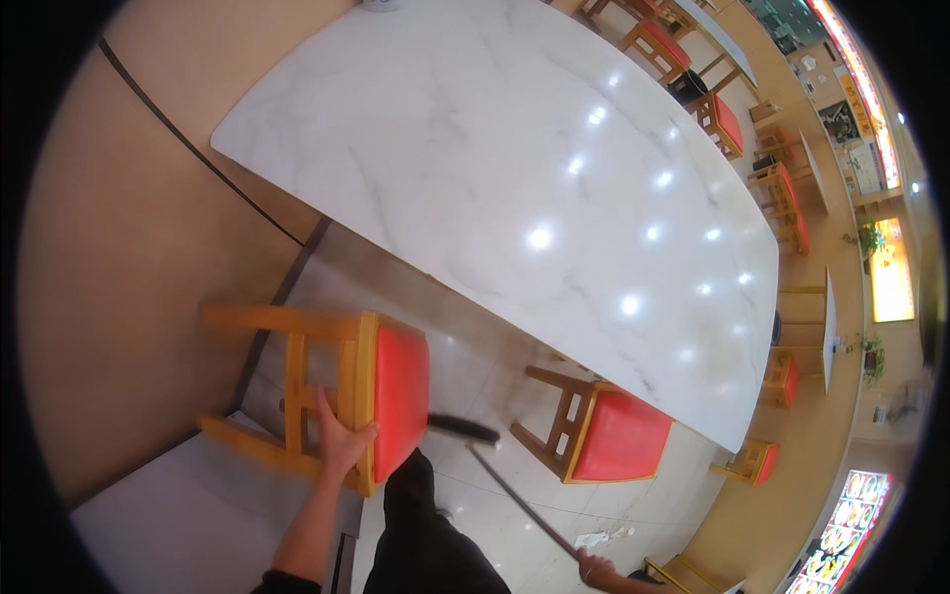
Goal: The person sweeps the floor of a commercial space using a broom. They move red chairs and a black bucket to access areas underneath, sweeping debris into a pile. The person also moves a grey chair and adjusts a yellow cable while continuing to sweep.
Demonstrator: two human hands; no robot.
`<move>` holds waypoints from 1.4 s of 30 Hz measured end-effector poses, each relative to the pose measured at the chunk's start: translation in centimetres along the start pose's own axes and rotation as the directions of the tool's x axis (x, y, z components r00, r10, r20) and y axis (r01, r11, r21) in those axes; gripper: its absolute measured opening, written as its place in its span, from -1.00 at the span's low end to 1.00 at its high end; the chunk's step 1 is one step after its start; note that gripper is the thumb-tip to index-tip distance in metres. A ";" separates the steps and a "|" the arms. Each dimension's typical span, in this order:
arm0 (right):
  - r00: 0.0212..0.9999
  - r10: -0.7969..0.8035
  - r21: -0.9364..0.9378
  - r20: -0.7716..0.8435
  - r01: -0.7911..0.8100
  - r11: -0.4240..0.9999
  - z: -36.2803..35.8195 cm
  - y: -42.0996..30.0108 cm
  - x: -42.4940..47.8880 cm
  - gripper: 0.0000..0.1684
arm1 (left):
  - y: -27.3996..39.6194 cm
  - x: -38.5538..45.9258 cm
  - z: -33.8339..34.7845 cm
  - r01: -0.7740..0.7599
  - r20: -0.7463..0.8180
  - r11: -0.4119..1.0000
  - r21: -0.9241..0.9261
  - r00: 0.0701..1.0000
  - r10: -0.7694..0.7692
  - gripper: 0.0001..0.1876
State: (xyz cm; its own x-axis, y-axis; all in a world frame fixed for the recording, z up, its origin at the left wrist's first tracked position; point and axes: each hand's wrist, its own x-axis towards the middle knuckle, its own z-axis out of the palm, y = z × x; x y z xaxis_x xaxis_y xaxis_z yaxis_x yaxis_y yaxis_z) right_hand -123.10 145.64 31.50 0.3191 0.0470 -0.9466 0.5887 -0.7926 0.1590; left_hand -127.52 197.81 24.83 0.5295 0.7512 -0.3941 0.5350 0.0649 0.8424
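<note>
My left hand [343, 438] grips the wooden frame of a stool [401, 405] with a red padded seat. The stool is tipped on its side, its legs pointing left toward the wall, and its edges are blurred. In my right hand [596, 570] is the handle of a broom [523, 505]. The broom's dark bristle head [464, 429] is low over the tiled floor, just right of the held stool and partly hidden behind it. White crumpled litter [591, 539] and small scraps lie on the floor near the handle.
A white marble-patterned table [460, 171] fills the space ahead. A second red-seated stool [623, 438] stands at its near edge. The beige wall [96, 297] rises at left, with a pale low surface [215, 512] below. More tables and red stools [787, 379] stand farther right.
</note>
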 end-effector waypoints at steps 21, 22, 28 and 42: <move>0.930 -0.259 0.457 0.259 0.119 0.882 -7.9 -7.1 -7.9 -0.43 | -3.8 17.0 17.9 0.422 0.551 0.782 -0.459 0.826 -0.122 -0.38; 0.925 -0.283 0.447 0.253 0.148 0.882 -8.6 -6.9 -7.1 -0.42 | -4.1 17.0 18.0 0.433 0.543 0.789 -0.435 0.826 -0.153 -0.39; 0.877 -0.480 0.308 0.036 0.447 0.840 -15.6 -8.0 1.1 -0.35 | -2.2 14.6 12.8 0.614 0.512 0.703 -0.358 0.759 -0.402 -0.41; 0.661 -0.613 -0.833 0.434 0.553 0.006 -39.4 -35.7 9.4 -0.67 | 3.0 -29.5 3.8 0.027 -0.393 0.457 -0.889 0.469 -0.791 -0.61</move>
State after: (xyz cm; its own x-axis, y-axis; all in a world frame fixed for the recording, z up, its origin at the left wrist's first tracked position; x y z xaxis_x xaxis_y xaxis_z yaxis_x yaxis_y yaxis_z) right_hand -111.87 198.31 27.96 -0.4720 0.2532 -0.8444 0.7988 0.5280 -0.2882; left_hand -139.03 173.40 37.58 -0.4338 0.5587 -0.7069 -0.3266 0.6337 0.7013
